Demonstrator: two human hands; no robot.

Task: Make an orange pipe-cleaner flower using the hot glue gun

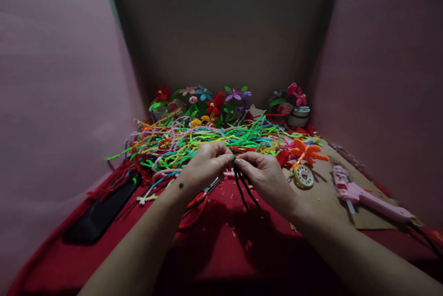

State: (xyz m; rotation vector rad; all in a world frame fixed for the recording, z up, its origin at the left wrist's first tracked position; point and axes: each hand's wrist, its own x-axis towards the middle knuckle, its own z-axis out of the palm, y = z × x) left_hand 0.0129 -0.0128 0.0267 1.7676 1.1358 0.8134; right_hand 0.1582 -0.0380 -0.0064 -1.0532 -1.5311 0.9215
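Dark green pipe cleaners (241, 184) hang down between my hands, with their upper part pinched in my fingertips. My left hand (212, 160) is closed, thumb and index finger pressed on them from the left. From the right, my right hand (265, 174) closes on the same stems, thumb against fingers. Just beyond my fingertips spreads a heap of many-coloured pipe cleaners (173, 141). Beneath my left wrist lie orange-handled scissors (204, 197), partly hidden by the arm.
A pink hot glue gun (370, 197) and a yellow-rimmed spool (304, 176) lie on cardboard (321, 204) at the right, beside an orange flower (306, 150). A black phone-like slab (100, 215) lies left. Several pipe-cleaner flowers (233, 94) and a jar (298, 116) stand behind.
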